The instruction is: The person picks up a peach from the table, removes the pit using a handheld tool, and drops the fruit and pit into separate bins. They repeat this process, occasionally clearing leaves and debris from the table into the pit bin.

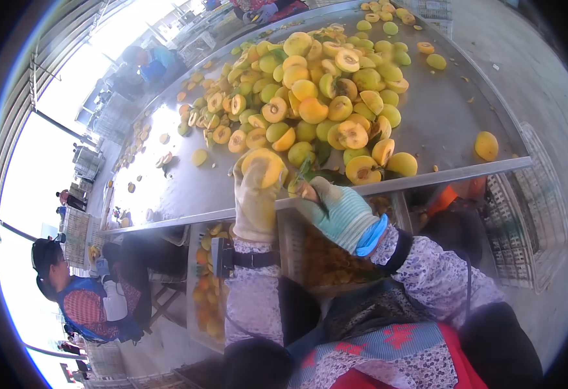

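Observation:
My left hand [255,201], in a cream glove stained yellow, is closed around a yellow peach [266,167] at the near edge of the metal table. Just to its right is my right hand [339,214], in a teal-and-white striped glove with a blue band at the wrist. Its fingers are pinched together close to the peach; a small brownish thing shows at the fingertips, too small to name. Beyond both hands lies a big heap of whole and halved yellow peaches [313,110], several halves with the cut face up and some green leaves among them.
The metal table [452,117] has a raised rim. One peach [486,146] lies near its right corner. Below the near rim are a crate of peaches [207,285] and a bin of brownish scraps [336,259]. Plastic crates [523,220] stand right. A co-worker [92,298] sits left; another's gloved hands [261,13] show across the table.

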{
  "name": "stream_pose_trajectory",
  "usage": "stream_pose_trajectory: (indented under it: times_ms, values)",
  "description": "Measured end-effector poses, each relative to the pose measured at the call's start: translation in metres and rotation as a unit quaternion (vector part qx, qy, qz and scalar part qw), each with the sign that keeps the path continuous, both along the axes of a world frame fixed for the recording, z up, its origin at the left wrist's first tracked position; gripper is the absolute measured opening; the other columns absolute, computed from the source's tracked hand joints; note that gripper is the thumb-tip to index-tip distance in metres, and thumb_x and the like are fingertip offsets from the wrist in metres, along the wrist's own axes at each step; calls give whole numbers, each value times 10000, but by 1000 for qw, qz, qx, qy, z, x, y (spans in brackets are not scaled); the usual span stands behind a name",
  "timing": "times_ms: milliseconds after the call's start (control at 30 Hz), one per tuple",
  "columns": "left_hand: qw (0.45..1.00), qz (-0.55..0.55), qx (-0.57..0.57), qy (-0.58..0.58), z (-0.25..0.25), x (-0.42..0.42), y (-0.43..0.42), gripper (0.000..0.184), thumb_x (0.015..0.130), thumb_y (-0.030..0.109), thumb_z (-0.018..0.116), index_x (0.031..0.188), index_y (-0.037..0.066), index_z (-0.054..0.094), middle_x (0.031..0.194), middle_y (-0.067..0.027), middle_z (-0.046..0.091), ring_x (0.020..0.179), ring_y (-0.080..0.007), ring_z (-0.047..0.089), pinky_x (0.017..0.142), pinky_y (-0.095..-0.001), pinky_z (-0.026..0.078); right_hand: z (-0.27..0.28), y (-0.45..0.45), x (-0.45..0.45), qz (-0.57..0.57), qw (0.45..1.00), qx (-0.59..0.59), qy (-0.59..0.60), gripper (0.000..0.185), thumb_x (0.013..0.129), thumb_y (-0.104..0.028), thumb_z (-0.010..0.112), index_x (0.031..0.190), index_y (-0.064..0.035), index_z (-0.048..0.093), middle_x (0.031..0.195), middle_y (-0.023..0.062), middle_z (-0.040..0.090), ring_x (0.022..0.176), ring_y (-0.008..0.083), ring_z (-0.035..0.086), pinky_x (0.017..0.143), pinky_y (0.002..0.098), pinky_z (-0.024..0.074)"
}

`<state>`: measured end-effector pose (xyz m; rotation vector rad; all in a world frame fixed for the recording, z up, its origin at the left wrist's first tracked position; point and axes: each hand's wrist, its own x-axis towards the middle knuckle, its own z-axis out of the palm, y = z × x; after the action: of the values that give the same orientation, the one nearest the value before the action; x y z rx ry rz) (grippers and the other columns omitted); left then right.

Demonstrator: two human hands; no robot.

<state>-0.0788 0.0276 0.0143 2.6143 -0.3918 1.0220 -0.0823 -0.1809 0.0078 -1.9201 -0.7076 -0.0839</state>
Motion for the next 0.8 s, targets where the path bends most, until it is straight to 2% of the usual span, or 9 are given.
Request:
stream_pose_trajectory:
  times_ms: [33,67,133,200,233,367,433,633,800]
  values:
    - [888,-115,-428,119,12,-7,-28,366,955,244,610,1220,2,538,1113,-137,630,1011,-243,628,879,-364,542,1,2,2,-6,1000,7,10,317,960,-360,587,952,-50,523,705,216,635,695,435,635,638,522,492]
    - [576,-203,-761,216,23,-13,-57,409,956,296,606,1236,8,530,1148,-149,620,1033,-259,623,906,-387,535,-1,3,4,-13,1000,11,21,324,964,-368,578,950,-48,524,697,219,631,686,438,631,632,521,491]
    - [626,-154,-745,168,30,-19,-87,488,966,412,562,1248,15,525,1169,-157,611,1045,-281,616,929,-402,521,-15,5,6,-32,999,22,7,330,968,-372,569,938,-46,529,688,224,625,676,435,629,621,512,493]
    - [679,-184,-697,139,29,-19,-85,453,1001,364,530,1284,12,495,1131,-155,584,932,-298,630,665,-409,545,-12,2,5,-28,1000,-4,-13,323,973,-361,563,931,-42,536,684,227,621,666,429,630,611,508,492]
    - [571,-200,-786,130,30,-19,-81,483,1014,405,487,1287,6,496,1133,-161,591,938,-300,644,645,-404,544,-13,2,6,-28,999,-5,-15,323,973,-361,563,931,-42,536,684,227,621,666,429,630,611,508,492]
    - [600,-135,-782,102,29,-21,-80,503,1023,430,453,1280,0,505,1130,-168,604,962,-298,649,686,-399,555,-15,5,-1,-26,999,0,-35,323,983,-353,549,920,-36,543,686,223,617,662,441,618,614,520,485]
    - [658,-169,-723,126,27,-24,-80,511,1023,428,459,1285,-9,496,1173,-170,596,1004,-292,636,796,-401,561,-17,7,-4,-20,999,-7,-24,324,987,-349,545,919,-32,546,690,224,616,668,447,614,620,523,483]
    - [569,-133,-808,71,30,-27,-92,478,1016,389,490,1272,-15,492,1151,-160,592,1032,-280,630,872,-421,560,-17,14,-15,3,998,62,28,334,990,-343,545,934,-14,561,726,252,612,713,454,608,637,514,477]
    - [612,-116,-778,81,33,-30,-94,376,1011,343,499,1113,-8,591,1029,-137,651,965,-248,647,905,-401,549,-26,23,-17,36,989,87,111,316,993,-302,558,905,2,567,753,247,622,731,453,607,650,496,476]
